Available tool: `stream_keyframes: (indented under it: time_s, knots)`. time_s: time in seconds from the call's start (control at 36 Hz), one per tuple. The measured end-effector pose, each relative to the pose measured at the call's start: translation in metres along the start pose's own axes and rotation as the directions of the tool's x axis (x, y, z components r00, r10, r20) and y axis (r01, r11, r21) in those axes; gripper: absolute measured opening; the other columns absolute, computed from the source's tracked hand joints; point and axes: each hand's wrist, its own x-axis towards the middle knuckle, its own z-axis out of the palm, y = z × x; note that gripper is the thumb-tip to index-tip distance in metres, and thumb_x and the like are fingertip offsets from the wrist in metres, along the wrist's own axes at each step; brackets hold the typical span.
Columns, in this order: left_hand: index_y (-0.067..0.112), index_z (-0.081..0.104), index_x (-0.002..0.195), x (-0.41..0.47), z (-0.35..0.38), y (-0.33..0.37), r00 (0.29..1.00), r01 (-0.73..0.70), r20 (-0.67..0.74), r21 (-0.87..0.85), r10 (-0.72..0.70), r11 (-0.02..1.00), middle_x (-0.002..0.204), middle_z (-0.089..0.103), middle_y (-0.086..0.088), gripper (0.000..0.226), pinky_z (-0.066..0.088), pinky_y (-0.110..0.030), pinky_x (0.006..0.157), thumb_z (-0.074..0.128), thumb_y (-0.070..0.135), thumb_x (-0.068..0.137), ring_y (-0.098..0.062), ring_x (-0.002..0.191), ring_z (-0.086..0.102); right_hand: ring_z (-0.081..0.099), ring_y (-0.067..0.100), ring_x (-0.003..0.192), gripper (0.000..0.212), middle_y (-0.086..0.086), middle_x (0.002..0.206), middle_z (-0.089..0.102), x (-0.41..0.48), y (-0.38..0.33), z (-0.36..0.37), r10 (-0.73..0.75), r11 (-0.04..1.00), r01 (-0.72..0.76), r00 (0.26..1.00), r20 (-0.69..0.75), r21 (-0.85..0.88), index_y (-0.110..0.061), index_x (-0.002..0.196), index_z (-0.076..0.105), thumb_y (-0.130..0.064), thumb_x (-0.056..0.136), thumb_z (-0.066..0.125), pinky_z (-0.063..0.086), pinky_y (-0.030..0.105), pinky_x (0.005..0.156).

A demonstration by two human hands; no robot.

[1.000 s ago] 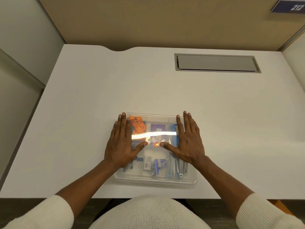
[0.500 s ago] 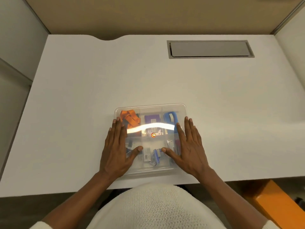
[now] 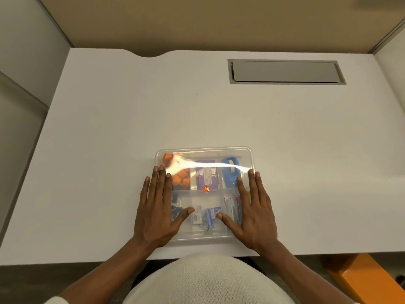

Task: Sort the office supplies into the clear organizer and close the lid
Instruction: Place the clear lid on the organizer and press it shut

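The clear organizer [image 3: 203, 150] lies near the front edge of the white desk [image 3: 109, 128] with its clear lid down over the compartments. Through the lid I see an orange item [image 3: 182, 178], a purple box [image 3: 206, 176], a blue tape dispenser [image 3: 230, 172], binder clips [image 3: 175, 205] and small staple boxes [image 3: 209, 218]. My left hand [image 3: 156, 209] lies flat on the lid's left side, fingers spread. My right hand [image 3: 254, 211] lies flat on the right side. Neither hand grips anything.
A grey cable hatch [image 3: 285, 71] is set into the desk at the back right. Beige partition walls [image 3: 197, 23] enclose the desk. An orange object [image 3: 359, 279] sits on the floor at the lower right.
Both hands have slid back toward me along the lid, from its middle to its near half. My head has tilted, shifting the view.
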Motion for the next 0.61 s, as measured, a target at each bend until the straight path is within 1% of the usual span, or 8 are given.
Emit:
stream_keyframes:
  time_s: [0.11, 0.25, 0.31, 0.39, 0.44, 0.53, 0.61]
  knots:
    - [0.007, 0.015, 0.166, -0.0023, 0.0056, -0.0019, 1.0, 0.015, -0.015, -0.056, -0.015, 0.998, 0.176, 0.009, -0.011, 0.105, 0.026, -0.056, 0.128, 0.038, 0.079, 0.093, -0.029, 0.163, 0.01, -0.006, 0.028, 0.164, 0.11, 0.007, 0.177, -0.009, 0.0001, -0.0007, 0.0003, 0.004, 1.0, -0.004, 1.0, -0.002, 0.011, -0.021, 0.168, 0.008, -0.085, 0.088, 0.046, 0.031, 0.057, 0.126]
    - [0.009, 0.01, 0.167, -0.0016, 0.0054, -0.0029, 1.0, 0.014, -0.003, -0.095, -0.014, 0.995, 0.177, 0.003, -0.007, 0.103, 0.026, -0.053, 0.129, 0.042, 0.075, 0.095, -0.026, 0.164, 0.005, -0.006, 0.027, 0.164, 0.11, 0.005, 0.177, -0.01, -0.0009, -0.0023, 0.0015, 0.013, 1.0, -0.013, 1.0, -0.009, 0.02, -0.022, 0.169, 0.006, -0.086, 0.088, 0.046, 0.035, 0.056, 0.124]
    - [0.011, 0.007, 0.167, -0.0001, 0.0037, -0.0033, 1.0, 0.008, 0.007, -0.114, -0.007, 0.993, 0.177, 0.0, -0.005, 0.103, 0.027, -0.054, 0.128, 0.046, 0.073, 0.095, -0.025, 0.164, 0.002, -0.007, 0.027, 0.164, 0.11, 0.005, 0.177, -0.011, -0.0023, -0.004, 0.0013, 0.015, 1.0, -0.014, 1.0, -0.015, 0.026, -0.022, 0.169, 0.006, -0.086, 0.089, 0.045, 0.039, 0.053, 0.122]
    - [0.013, 0.004, 0.168, 0.0011, 0.0018, -0.0029, 1.0, 0.014, 0.015, -0.131, -0.012, 0.991, 0.177, -0.003, -0.003, 0.104, 0.029, -0.054, 0.127, 0.048, 0.072, 0.095, -0.023, 0.164, 0.0, -0.008, 0.026, 0.164, 0.109, 0.004, 0.177, -0.012, -0.0037, -0.006, -0.0001, 0.02, 0.999, -0.02, 0.999, -0.026, 0.029, -0.022, 0.169, 0.006, -0.087, 0.089, 0.043, 0.049, 0.048, 0.116]
    - [0.014, 0.003, 0.168, 0.0007, 0.0015, -0.0024, 1.0, 0.017, 0.013, -0.129, -0.015, 0.992, 0.177, -0.004, -0.002, 0.104, 0.029, -0.054, 0.128, 0.048, 0.072, 0.095, -0.022, 0.164, 0.0, -0.008, 0.026, 0.164, 0.109, 0.004, 0.177, -0.012, -0.0044, -0.0059, -0.0003, 0.014, 1.0, -0.014, 0.999, -0.029, 0.021, -0.022, 0.169, 0.006, -0.087, 0.089, 0.044, 0.051, 0.043, 0.113]
    - [0.014, 0.003, 0.168, 0.0006, 0.0011, -0.0021, 1.0, 0.017, 0.009, -0.114, -0.016, 0.993, 0.177, -0.004, -0.002, 0.104, 0.027, -0.052, 0.129, 0.045, 0.074, 0.095, -0.02, 0.164, -0.001, -0.008, 0.026, 0.164, 0.109, 0.004, 0.177, -0.012, -0.0045, -0.005, 0.0002, 0.01, 1.0, -0.009, 0.999, -0.034, 0.022, -0.022, 0.169, 0.005, -0.087, 0.089, 0.043, 0.048, 0.041, 0.114]
    - [0.015, 0.001, 0.168, 0.0004, -0.0013, -0.0007, 1.0, 0.009, 0.012, -0.098, -0.008, 0.995, 0.177, -0.006, -0.001, 0.104, 0.022, -0.048, 0.13, 0.045, 0.074, 0.095, -0.019, 0.164, -0.003, -0.01, 0.026, 0.164, 0.11, 0.005, 0.177, -0.012, -0.0046, -0.005, 0.0003, 0.014, 1.0, -0.014, 1.0, -0.026, 0.014, -0.023, 0.169, 0.004, -0.088, 0.089, 0.04, 0.038, 0.047, 0.123]
